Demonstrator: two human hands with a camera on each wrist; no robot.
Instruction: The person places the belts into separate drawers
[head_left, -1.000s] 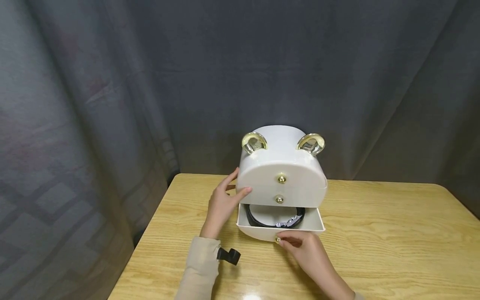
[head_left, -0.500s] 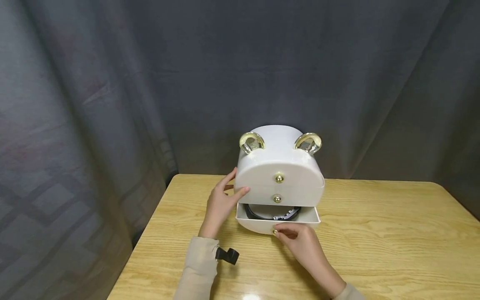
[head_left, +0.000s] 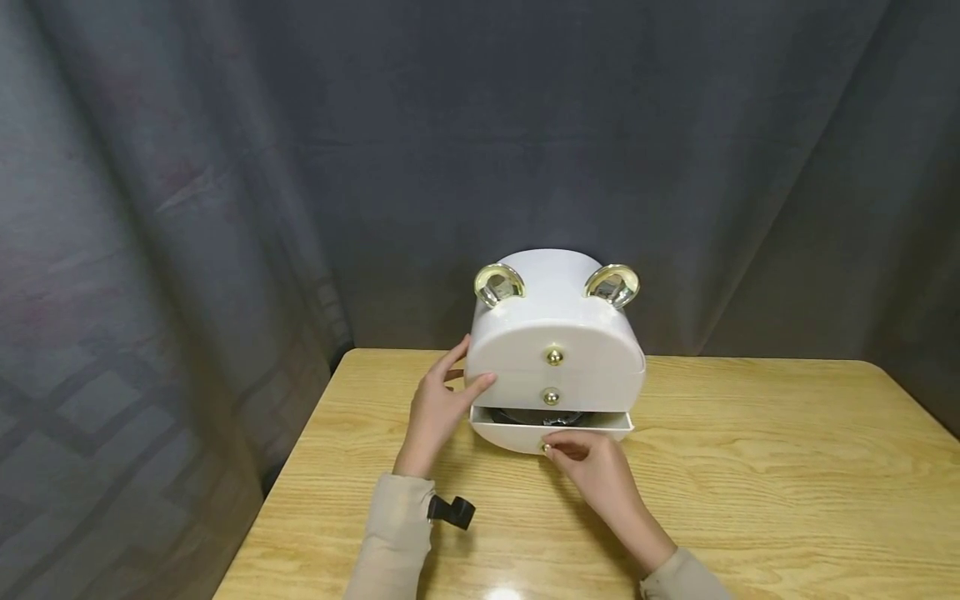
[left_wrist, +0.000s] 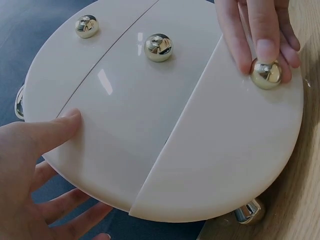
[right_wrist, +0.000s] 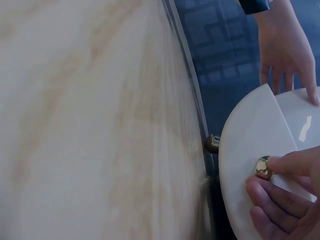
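A white rounded drawer box (head_left: 555, 333) with two gold ears stands on the wooden table (head_left: 750, 500). Its bottom drawer (head_left: 510, 433) sticks out only a little, and a dark sliver of a black strap (head_left: 525, 414) shows inside. My right hand (head_left: 592, 467) pinches the gold knob (head_left: 546, 447) of that drawer; the left wrist view shows the knob (left_wrist: 266, 74) under the fingertips (left_wrist: 260, 50). My left hand (head_left: 438, 408) rests on the box's left side with straight fingers, thumb (left_wrist: 45, 135) on the front panel. The right wrist view shows the knob (right_wrist: 262, 167) and drawer front (right_wrist: 240, 150).
Two more gold knobs (head_left: 554, 357) sit on the upper drawer fronts. A dark curtain (head_left: 225, 167) hangs close behind and to the left of the table. The table's left edge (head_left: 300, 467) runs near my left forearm. A chrome foot (left_wrist: 247, 212) supports the box.
My right hand has pushed the bottom drawer inward, from wide open to nearly closed, hiding most of the black strap. The left hand has stayed on the box's side.
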